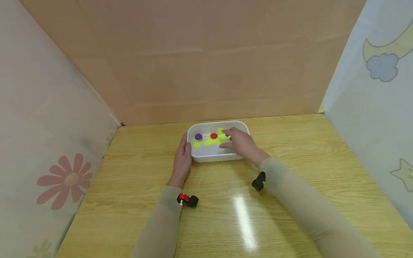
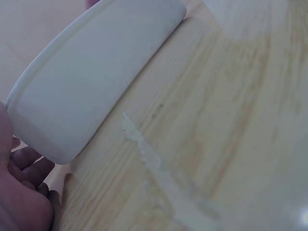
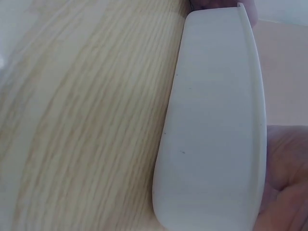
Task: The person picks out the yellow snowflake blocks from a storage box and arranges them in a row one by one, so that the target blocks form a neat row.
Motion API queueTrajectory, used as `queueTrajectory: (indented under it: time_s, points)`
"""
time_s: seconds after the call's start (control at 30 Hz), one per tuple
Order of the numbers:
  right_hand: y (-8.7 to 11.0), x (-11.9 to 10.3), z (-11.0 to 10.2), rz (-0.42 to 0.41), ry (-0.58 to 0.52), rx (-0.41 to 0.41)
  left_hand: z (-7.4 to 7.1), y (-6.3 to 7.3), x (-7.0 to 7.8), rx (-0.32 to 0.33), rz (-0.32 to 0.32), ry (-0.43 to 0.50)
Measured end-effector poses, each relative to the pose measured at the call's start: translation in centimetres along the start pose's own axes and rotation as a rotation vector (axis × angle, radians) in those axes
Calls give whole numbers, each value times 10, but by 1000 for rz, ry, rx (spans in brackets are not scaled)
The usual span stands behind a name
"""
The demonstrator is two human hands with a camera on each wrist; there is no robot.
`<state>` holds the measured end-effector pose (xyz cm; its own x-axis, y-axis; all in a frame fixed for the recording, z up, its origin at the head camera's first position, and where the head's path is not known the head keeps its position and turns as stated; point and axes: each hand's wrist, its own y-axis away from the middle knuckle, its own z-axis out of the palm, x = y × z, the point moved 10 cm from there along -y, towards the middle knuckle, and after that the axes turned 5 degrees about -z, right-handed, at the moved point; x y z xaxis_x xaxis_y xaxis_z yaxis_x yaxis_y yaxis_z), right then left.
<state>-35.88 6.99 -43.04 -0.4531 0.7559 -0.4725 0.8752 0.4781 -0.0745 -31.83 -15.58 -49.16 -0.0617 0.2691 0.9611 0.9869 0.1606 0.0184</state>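
Note:
A white plastic tray [image 1: 214, 158] sits on the wooden table and holds several small flower-shaped discs. Most discs are yellow [image 1: 208, 142]; a purple disc [image 1: 198, 136] lies at the left and a red disc [image 1: 213, 135] near the middle. At the tray's left end my left hand [image 1: 182, 161] holds the wall, its fingers [image 2: 30, 163] bent by the corner in the left wrist view. My right hand [image 1: 240, 142] reaches over the right rim into the tray, thumb and fingers apart above yellow discs. The tray wall [image 3: 211, 120] hides its fingertips in the right wrist view.
The wooden table [image 1: 129, 172] extends around the tray on all sides. A brown panel [image 1: 200, 64] rises behind it. Pale side walls with printed pictures, including a pink flower [image 1: 69, 179], stand at left and right.

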Motion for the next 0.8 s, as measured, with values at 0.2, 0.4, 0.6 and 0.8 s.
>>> queueTrajectory:
  time_s: [0.2,0.4,0.6,0.8]
  points:
    - [-7,4,5,31,-16,-87,2,-2,-1,-9,-9,9]
    - [-11,10,8,62,-32,-118,5,-1,1,-7,-17,5]
    - [-13,17,7,74,-46,-82,6,0,3,-1,-13,1]
    - [-14,18,9,71,-48,-82,6,2,3,-7,-22,8]
